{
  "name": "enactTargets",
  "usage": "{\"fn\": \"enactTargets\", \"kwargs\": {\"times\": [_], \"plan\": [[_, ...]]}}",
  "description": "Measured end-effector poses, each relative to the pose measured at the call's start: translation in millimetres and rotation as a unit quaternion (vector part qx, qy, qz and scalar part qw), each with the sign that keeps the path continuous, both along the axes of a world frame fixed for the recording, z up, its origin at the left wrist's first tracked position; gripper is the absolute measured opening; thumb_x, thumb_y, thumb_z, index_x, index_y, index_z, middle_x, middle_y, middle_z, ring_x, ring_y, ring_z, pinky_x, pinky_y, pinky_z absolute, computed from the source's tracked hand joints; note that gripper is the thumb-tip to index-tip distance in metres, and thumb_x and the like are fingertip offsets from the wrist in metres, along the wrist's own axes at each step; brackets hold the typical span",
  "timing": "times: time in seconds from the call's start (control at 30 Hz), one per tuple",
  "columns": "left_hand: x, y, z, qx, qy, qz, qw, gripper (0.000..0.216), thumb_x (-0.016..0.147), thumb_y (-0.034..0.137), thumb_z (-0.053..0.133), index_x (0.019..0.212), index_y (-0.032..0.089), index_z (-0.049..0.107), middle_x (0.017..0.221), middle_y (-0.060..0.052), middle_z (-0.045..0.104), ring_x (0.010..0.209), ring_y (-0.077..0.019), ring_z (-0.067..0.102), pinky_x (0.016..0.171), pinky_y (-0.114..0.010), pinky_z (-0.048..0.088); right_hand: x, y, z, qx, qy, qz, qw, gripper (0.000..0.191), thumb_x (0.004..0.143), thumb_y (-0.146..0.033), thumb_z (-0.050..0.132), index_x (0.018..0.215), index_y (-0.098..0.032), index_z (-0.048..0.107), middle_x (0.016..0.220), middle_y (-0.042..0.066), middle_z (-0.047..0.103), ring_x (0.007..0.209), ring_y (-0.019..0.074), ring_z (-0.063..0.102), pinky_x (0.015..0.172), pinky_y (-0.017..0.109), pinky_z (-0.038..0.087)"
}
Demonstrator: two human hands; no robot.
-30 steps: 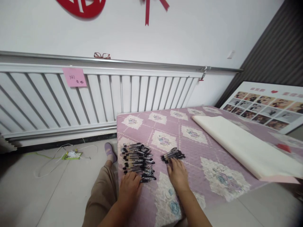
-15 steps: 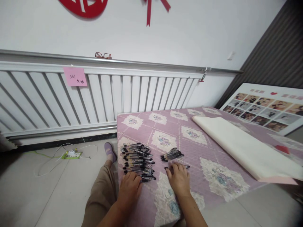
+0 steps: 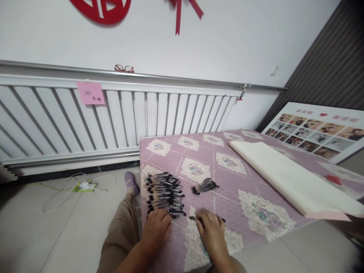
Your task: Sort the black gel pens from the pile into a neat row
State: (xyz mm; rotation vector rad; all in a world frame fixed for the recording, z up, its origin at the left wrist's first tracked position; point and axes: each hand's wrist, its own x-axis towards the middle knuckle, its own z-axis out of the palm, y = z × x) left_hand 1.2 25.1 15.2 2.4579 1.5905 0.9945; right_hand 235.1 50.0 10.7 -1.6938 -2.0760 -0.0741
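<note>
Many black-and-clear pens (image 3: pixel 165 191) lie side by side in a stacked column on the left part of the purple cloth. At its near end, my left hand (image 3: pixel 156 227) is closed, fingers bent over the left ends of the closest pens. My right hand (image 3: pixel 212 231) is to the right, its fingers closed over a single pen (image 3: pixel 192 218) lying crosswise; only the pen's two ends show. Beyond that hand sits a smaller bunch of similar pens (image 3: pixel 204 186), apart from the column and untouched.
The table's patterned purple cloth (image 3: pixel 193 151) carries a large folded cream sheet (image 3: pixel 278 174) on the right. A photo board (image 3: pixel 315 131) leans behind. A white radiator (image 3: pixel 170 113) runs along the wall. A power strip (image 3: pixel 84 186) with cables lies on the floor at left.
My right hand has moved nearer to me with the single pen, away from the small bunch. My left hand stays at the near end of the column.
</note>
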Motion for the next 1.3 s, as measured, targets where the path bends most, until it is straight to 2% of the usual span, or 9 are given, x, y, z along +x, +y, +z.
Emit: {"fn": "enactTargets", "kwargs": {"times": [0.1,0.27,0.43,0.5,0.57,0.7,0.87,1.03,1.3], "plan": [[0,-3,-1.7,0.015,0.004,-0.030,0.999,0.012,0.082,0.017,0.057,0.093,0.022,0.060,0.089,-0.003,0.060,0.085,-0.0219,0.053,0.079,-0.037,0.043,-10,-15,5.0,-0.029,0.027,0.063,0.997,0.013,0.084,-0.024,0.056,0.091,-0.030,0.065,0.097,0.002,0.070,0.097,0.0228,0.061,0.098,0.048,0.029],[0,-7,-3.8,0.029,0.020,-0.052,0.998,0.021,0.082,0.028,0.060,0.103,0.022,0.058,0.095,-0.004,0.061,0.088,-0.0228,0.054,0.080,-0.037,0.043,-36,-31,7.9,-0.049,0.064,0.105,0.991,0.015,0.080,-0.019,0.059,0.089,-0.030,0.065,0.095,0.001,0.070,0.095,0.0226,0.063,0.100,0.052,0.033],[0,-6,-7.0,0.026,0.036,-0.046,0.998,0.020,0.086,0.031,0.057,0.103,0.023,0.058,0.097,-0.005,0.061,0.087,-0.0221,0.054,0.080,-0.036,0.043,-55,-35,-0.9,-0.003,0.148,0.177,0.973,0.022,0.082,-0.015,0.052,0.095,-0.026,0.065,0.100,0.005,0.070,0.096,0.0214,0.064,0.096,0.044,0.045],[0,-5,-7.7,0.018,0.049,-0.043,0.998,0.017,0.085,0.029,0.059,0.101,0.023,0.058,0.096,-0.004,0.062,0.086,-0.0220,0.055,0.079,-0.036,0.042,-51,-33,-6.1,0.038,0.190,0.147,0.970,0.021,0.086,-0.020,0.049,0.098,-0.025,0.065,0.105,0.008,0.068,0.100,0.0223,0.063,0.090,0.040,0.051],[0,-5,-7.1,0.000,0.062,-0.046,0.997,0.015,0.084,0.030,0.061,0.097,0.023,0.059,0.093,-0.003,0.062,0.085,-0.0216,0.055,0.077,-0.035,0.042,-39,-29,-10.9,0.068,0.212,0.087,0.971,0.021,0.089,-0.025,0.048,0.103,-0.023,0.064,0.109,0.011,0.067,0.103,0.0240,0.062,0.089,0.041,0.052],[1,-5,-3.9,-0.052,0.088,-0.069,0.992,0.017,0.082,0.036,0.065,0.090,0.023,0.059,0.090,-0.001,0.062,0.086,-0.0205,0.055,0.075,-0.032,0.040,-13,-22,-18.0,0.074,0.180,0.021,0.981,0.027,0.089,-0.030,0.048,0.111,-0.020,0.061,0.109,0.013,0.066,0.103,0.0265,0.061,0.090,0.046,0.050],[4,-3,-2.4,-0.091,0.127,-0.090,0.984,0.026,0.079,0.044,0.068,0.089,0.023,0.058,0.092,-0.001,0.061,0.087,-0.0211,0.054,0.076,-0.032,0.040,-9,-23,-22.2,0.047,0.102,0.028,0.993,0.033,0.088,-0.033,0.051,0.118,-0.020,0.058,0.113,0.012,0.066,0.107,0.0277,0.059,0.091,0.045,0.048],[8,-4,0.3,-0.111,0.139,-0.080,0.981,0.017,0.085,0.037,0.063,0.092,0.023,0.058,0.095,-0.002,0.061,0.089,-0.0211,0.054,0.077,-0.032,0.040,-17,-25,-14.7,0.019,0.054,0.019,0.998,0.029,0.085,-0.033,0.056,0.112,-0.025,0.061,0.114,0.009,0.065,0.108,0.0285,0.059,0.089,0.045,0.045],[12,-6,-0.8,-0.098,0.146,-0.053,0.983,0.011,0.089,0.033,0.059,0.092,0.023,0.058,0.094,-0.002,0.060,0.091,-0.0216,0.054,0.078,-0.033,0.041,-34,-35,9.0,-0.049,0.085,0.115,0.989,0.014,0.079,-0.021,0.062,0.090,-0.029,0.065,0.093,0.002,0.068,0.091,0.0233,0.062,0.081,0.037,0.047]]}}
